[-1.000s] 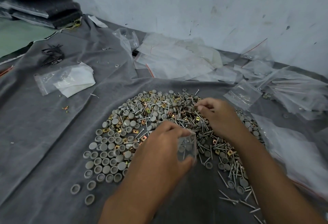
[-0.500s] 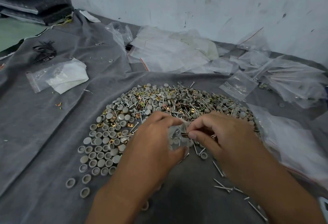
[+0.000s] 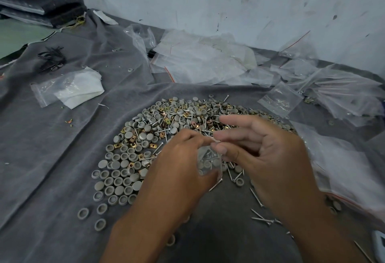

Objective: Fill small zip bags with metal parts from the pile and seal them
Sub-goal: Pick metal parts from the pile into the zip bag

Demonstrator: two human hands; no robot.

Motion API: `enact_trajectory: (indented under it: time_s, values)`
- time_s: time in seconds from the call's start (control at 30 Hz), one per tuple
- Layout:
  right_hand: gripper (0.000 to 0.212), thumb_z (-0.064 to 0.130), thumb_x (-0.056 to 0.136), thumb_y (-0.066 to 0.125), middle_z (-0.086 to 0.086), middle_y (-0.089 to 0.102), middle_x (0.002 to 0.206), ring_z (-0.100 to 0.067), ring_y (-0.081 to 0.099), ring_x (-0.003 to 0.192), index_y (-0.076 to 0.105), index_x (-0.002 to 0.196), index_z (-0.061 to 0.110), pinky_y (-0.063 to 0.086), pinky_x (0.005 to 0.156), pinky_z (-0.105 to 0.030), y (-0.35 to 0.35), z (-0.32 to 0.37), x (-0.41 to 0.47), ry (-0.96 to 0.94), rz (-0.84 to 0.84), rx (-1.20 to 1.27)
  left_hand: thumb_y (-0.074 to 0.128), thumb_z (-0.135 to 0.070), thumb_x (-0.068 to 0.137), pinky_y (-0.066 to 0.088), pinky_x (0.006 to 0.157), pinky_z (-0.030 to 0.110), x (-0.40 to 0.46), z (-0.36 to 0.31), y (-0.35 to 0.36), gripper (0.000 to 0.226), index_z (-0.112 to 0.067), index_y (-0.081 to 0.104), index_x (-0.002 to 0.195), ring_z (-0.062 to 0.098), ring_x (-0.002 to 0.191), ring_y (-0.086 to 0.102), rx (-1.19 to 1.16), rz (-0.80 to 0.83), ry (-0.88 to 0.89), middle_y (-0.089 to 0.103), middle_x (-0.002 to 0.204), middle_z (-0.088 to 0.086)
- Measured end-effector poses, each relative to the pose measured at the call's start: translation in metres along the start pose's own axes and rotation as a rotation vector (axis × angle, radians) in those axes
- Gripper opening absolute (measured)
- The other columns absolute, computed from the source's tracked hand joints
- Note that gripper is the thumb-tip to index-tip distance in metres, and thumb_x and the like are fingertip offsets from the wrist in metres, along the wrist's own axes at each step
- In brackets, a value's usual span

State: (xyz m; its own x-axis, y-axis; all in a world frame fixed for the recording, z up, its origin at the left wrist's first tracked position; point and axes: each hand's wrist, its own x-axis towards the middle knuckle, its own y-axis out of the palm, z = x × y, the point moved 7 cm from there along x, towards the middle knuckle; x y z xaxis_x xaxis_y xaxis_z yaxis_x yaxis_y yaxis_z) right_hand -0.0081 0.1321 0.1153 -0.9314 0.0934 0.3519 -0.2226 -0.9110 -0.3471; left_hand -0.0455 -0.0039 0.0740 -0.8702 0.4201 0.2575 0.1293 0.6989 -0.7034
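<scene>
The left hand (image 3: 179, 164) holds a small clear plastic zip bag (image 3: 209, 161) just in front of the near edge of the pile of grey round caps, brass square nuts and silver nails (image 3: 166, 129). Its grip is narrow, thumb and fingers curled onto the bag's left side and top edge. Through the plastic a few nails and grey caps show inside the bag.

The right hand (image 3: 268, 154) sits just right of the bag, touching or nearly touching its top right corner with the thumb and a bent finger; its other fingers are spread and relaxed, pointing left over the pile. Whether it actually pinches the bag cannot be told, since the fingertips are blurred.

The pile lies on a wrinkled grey cloth (image 3: 52, 148) that covers the surface. Loose nails (image 3: 260, 218) lie on the cloth just nearer than the pile, below the right wrist. Left of the pile, well apart, is a clear bag with white paper inside (image 3: 68, 87), and beyond that a bundle of black wire ties (image 3: 51, 58). Behind and to the right of the pile is a heap of empty clear zip bags (image 3: 208, 62), against a scuffed pale wall (image 3: 229, 2).
</scene>
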Motion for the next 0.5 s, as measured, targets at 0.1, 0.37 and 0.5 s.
enact_trajectory:
  time_s: [0.1,0.37,0.5]
  values:
    - [0.041,0.016,0.078,0.084,0.019,0.076,0.100,-0.001,0.073,0.093,0.069,0.111,0.035,0.058,0.078,-0.017,0.012,0.003,-0.001,-0.049,0.025,-0.018,0.073,-0.042,0.076,0.043,0.078,0.013,0.000,-0.001,0.000,0.033,-0.035,0.067,0.107,-0.004,0.096,0.051,-0.014,0.005,-0.003,0.051,0.107,-0.022]
    - [0.056,-0.004,0.082,0.077,0.016,0.072,0.114,-0.002,0.068,0.111,0.064,0.116,0.038,0.057,0.091,-0.023,0.009,-0.005,-0.002,-0.052,0.115,-0.060,0.075,-0.045,0.076,0.038,0.074,0.005,0.000,0.000,-0.003,0.045,-0.033,0.065,0.119,-0.008,0.085,0.050,-0.041,0.010,-0.024,0.052,0.109,-0.022]
    - [0.052,-0.006,0.082,0.076,0.014,0.073,0.112,0.001,0.067,0.110,0.065,0.119,0.030,0.056,0.088,-0.018,0.011,-0.003,-0.003,-0.099,0.096,-0.146,0.074,-0.046,0.075,0.036,0.073,0.004,0.000,0.000,-0.003,0.047,-0.034,0.064,0.119,-0.009,0.086,0.049,-0.036,0.024,-0.028,0.052,0.109,-0.022]
